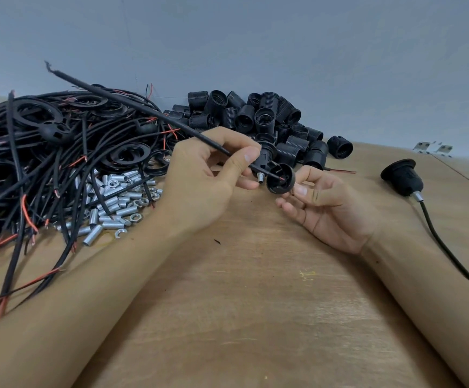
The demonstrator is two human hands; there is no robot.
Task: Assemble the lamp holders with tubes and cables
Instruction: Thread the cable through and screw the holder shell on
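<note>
My left hand [199, 186] pinches a long black cable [132, 103] near its lower end, between thumb and fingers. The cable's stripped red tip reaches into a small black lamp holder base [281, 179], which my right hand [325, 203] holds by its rim with thumb and fingertips. A short silver tube [260, 177] sticks out of the base on its left side. Both hands hover just above the wooden table [255, 289], in front of the piles.
A tangle of black cables and rings [45, 152] fills the left. Silver tubes and nuts [115, 203] lie beside it. Black threaded holders [255, 119] are heaped at the back. An assembled holder with cable [402, 176] lies at the right.
</note>
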